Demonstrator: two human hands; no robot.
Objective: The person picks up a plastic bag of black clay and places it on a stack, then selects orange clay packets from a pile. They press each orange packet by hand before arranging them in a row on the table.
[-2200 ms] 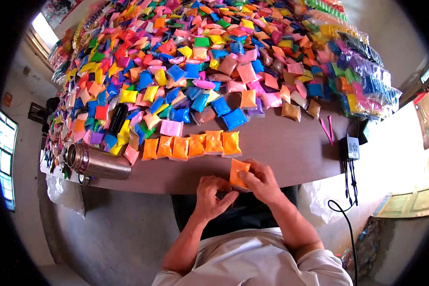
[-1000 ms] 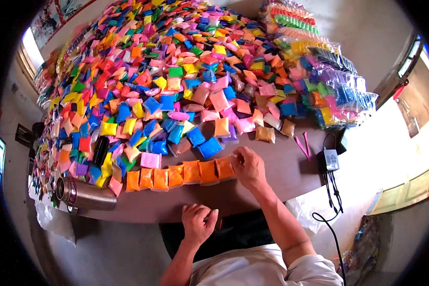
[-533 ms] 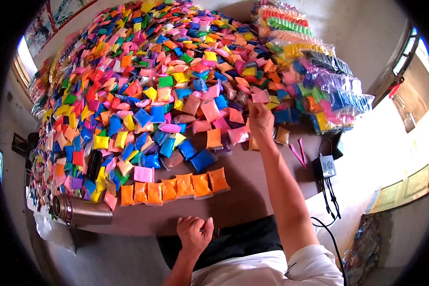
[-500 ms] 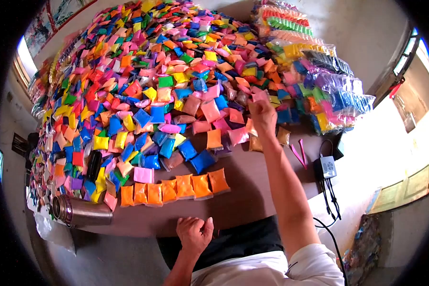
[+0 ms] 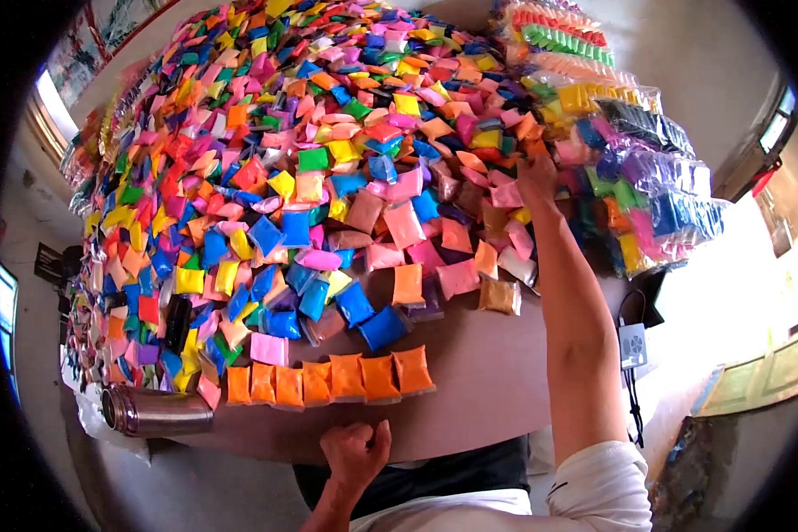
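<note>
My right hand (image 5: 536,182) reaches to the right part of a large heap of small coloured packets (image 5: 328,168). Its fingers are curled together among the packets, close to an orange packet (image 5: 530,127); whatever they pinch is hidden. At the table's front edge my left hand (image 5: 356,452) is closed with the thumb raised, and nothing shows in it. Just beyond it, several orange packets (image 5: 346,379) lie side by side in a row. A pink packet (image 5: 269,349) rests behind the row's left end.
A metal flask (image 5: 158,411) lies on its side at the table's (image 5: 478,372) left front. Clear bags of sorted packets (image 5: 656,173) are stacked at the right. A small grey box with cables (image 5: 632,346) sits by the right edge. A dark cylindrical object (image 5: 177,323) leans on the heap.
My right hand has moved farther right and deeper into the heap. The left hand stays closed near the front edge. The whole view has shifted slightly.
</note>
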